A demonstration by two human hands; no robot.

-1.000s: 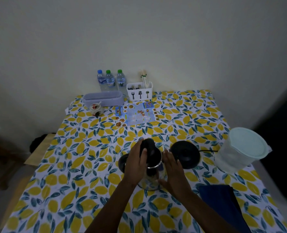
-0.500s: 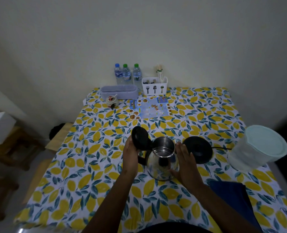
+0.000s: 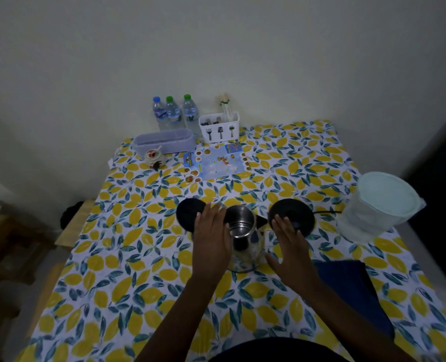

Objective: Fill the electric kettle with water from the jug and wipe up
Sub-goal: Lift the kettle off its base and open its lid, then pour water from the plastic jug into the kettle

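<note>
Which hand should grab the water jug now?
The right hand. The jug stands on the table's right side, and that hand is open beside the kettle, so it is nearer. The left hand lies at the kettle's far side, by its open lid.

One view only, riding on my head, looking forward and steeply down over my own forearms. Wide lens: the table edges bow outward and the far wall fills the whole top half. My left hand (image 3: 211,239) and right hand (image 3: 289,246) sit centre frame, close under the camera, fingers pointing away from me. Just between my fingers stands the kettle (image 3: 244,239), seen straight into its open mouth. Well beyond my fingertips, the bottles (image 3: 173,112) line the wall. Right of my right fingers, near the frame edge, sits the jug (image 3: 378,207).
</note>
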